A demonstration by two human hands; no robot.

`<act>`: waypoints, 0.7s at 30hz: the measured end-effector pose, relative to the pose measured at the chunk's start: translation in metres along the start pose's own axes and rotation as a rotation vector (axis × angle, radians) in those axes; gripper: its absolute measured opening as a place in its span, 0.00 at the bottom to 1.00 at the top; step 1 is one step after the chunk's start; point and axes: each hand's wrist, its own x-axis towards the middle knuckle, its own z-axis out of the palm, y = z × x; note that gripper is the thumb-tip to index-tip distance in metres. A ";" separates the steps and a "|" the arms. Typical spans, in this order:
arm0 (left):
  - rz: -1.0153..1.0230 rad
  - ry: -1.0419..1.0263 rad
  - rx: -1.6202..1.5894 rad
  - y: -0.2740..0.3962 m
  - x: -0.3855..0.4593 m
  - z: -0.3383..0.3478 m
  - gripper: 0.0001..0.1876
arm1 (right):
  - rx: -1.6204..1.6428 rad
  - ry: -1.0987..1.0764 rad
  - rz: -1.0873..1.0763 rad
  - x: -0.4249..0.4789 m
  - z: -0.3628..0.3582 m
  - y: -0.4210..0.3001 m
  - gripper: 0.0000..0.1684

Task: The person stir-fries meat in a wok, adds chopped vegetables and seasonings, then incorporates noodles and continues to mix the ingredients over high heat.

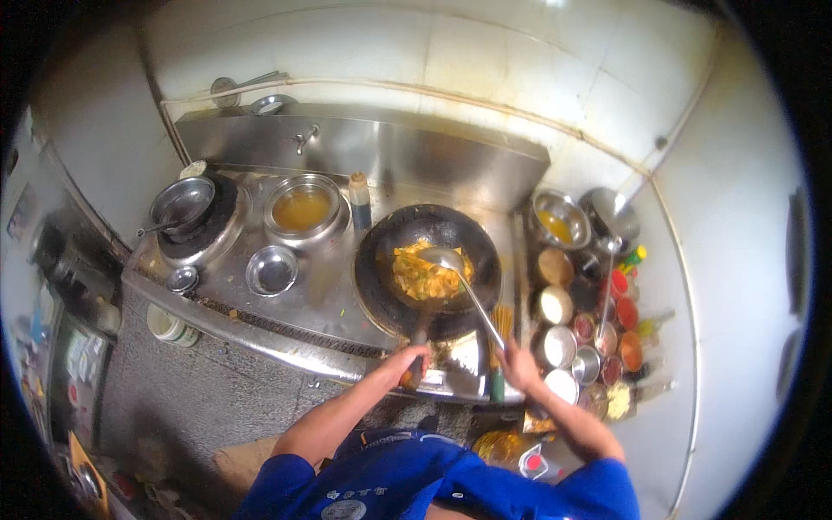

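Observation:
A black wok (429, 221) sits on the right part of the stainless steel stove, with sliced yellow-orange food and green bits (426, 276) in it. My left hand (411, 365) is closed round the wok's handle at the near edge. My right hand (519, 367) grips the handle of a long metal ladle (444, 258), whose bowl rests on or just above the food. A bamboo wok brush (498, 383) with a green base lies beside the right hand, bristles towards the wall.
Left of the wok stand a dark-liquid bottle (359, 201), a pot of yellowish liquid (301, 208), a metal bowl (272, 270) and a pan (182, 201). Seasoning bowls (559, 346) crowd the right side, near an oil-filled bowl (561, 221). A white bucket (173, 327) stands on the floor.

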 end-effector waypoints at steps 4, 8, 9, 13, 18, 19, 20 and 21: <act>0.009 0.082 -0.034 -0.046 0.016 -0.029 0.12 | 0.036 0.015 0.127 -0.041 0.051 0.030 0.21; -0.071 0.096 0.120 -0.023 -0.001 -0.080 0.20 | 0.074 -0.081 0.159 -0.058 0.036 0.019 0.18; -0.144 0.136 0.091 0.012 -0.018 -0.087 0.20 | 0.091 -0.047 0.156 -0.063 0.036 0.004 0.17; 0.143 0.268 -0.447 0.017 0.030 -0.289 0.26 | 0.267 -0.025 0.146 -0.038 0.012 -0.071 0.16; 0.105 0.759 -0.797 0.048 0.048 -0.414 0.29 | 0.337 -0.006 -0.032 0.014 0.045 -0.135 0.19; 0.093 0.725 -0.809 0.057 0.044 -0.420 0.29 | 0.346 -0.033 -0.040 0.027 0.048 -0.157 0.20; 0.084 0.695 -0.823 0.065 0.038 -0.425 0.28 | 0.339 -0.099 0.034 0.040 0.049 -0.175 0.21; 0.082 0.671 -0.841 0.072 0.032 -0.430 0.28 | 0.369 -0.148 0.010 0.055 0.045 -0.202 0.23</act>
